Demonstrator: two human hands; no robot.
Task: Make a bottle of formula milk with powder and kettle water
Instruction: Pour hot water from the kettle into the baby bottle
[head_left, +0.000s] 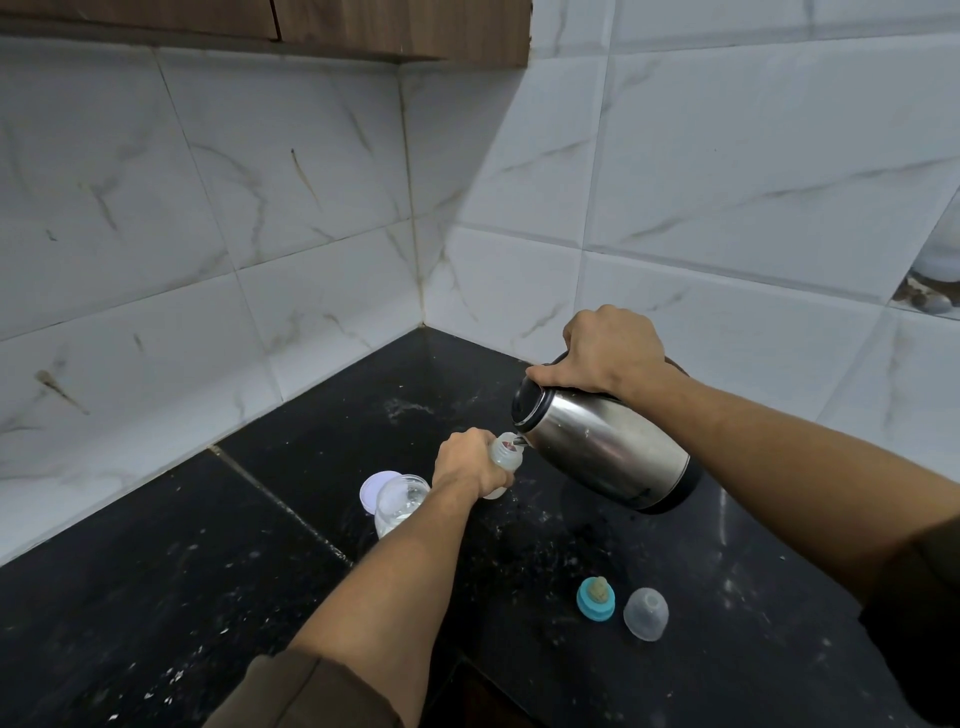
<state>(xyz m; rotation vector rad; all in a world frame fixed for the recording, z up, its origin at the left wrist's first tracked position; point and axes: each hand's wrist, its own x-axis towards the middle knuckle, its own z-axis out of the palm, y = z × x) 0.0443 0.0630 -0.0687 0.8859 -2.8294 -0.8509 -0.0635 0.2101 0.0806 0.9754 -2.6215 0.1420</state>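
Observation:
My right hand grips the black handle of a steel kettle, tilted down to the left with its spout at the mouth of a small clear baby bottle. My left hand is wrapped around that bottle, which stands on the black counter. Left of the bottle stands a clear open jar with white powder at its bottom, and its pale lid lies behind it. A teal bottle ring with its teat and a clear dome cap lie on the counter nearer me.
White marble-look tiled walls meet in a corner behind the counter. A wooden cabinet hangs above. White specks are scattered over the counter. The counter's front edge runs along the bottom of the view.

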